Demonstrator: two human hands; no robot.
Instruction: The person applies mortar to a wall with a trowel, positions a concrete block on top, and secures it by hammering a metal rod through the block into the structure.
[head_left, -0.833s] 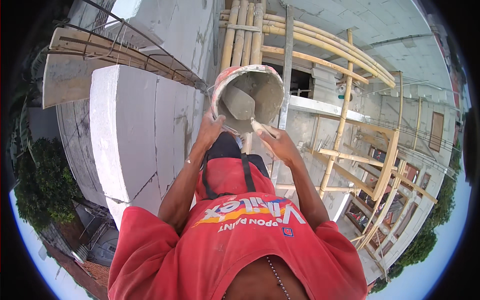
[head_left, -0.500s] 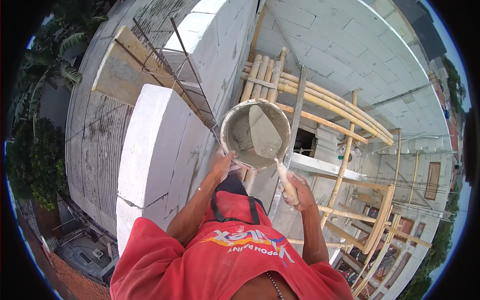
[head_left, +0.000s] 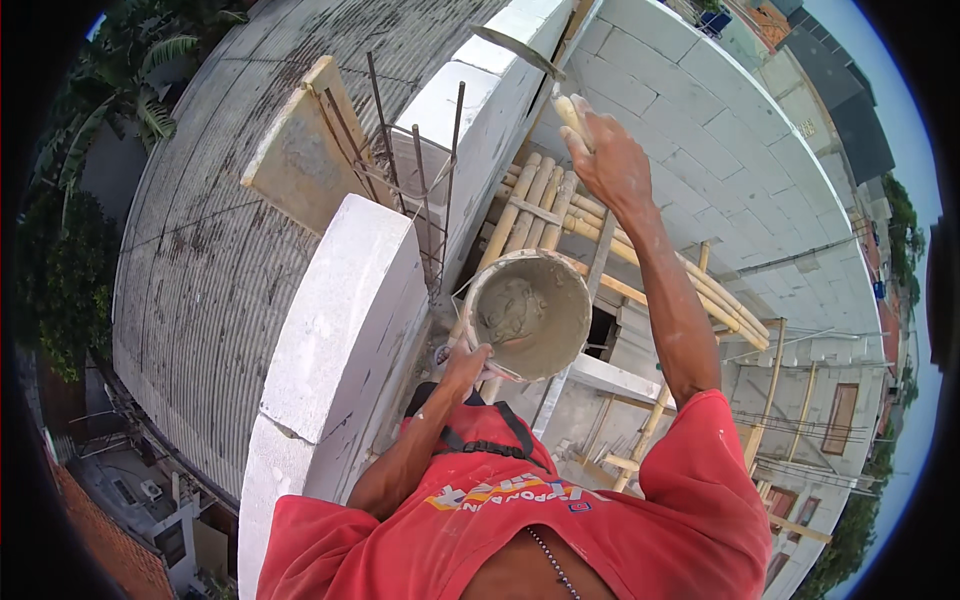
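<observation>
Right hand gripping trowel, left hand pinching bucket rim; rebar upright between white blocks — bamboo poles beyond

Mortar bucket: round, pale-rimmed, mouth facing the camera, grey-smeared inside, wire handle at its left
Mortar: grey, lumpy, wet-looking, pooled within the bucket
Trowel: pale handle, grey blade nearly edge-on, raised well apart from the bucket

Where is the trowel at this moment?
The trowel is near the top centre of the head view, in the right grip, higher in the picture than the bucket, its blade seen against the white block wall.
</observation>
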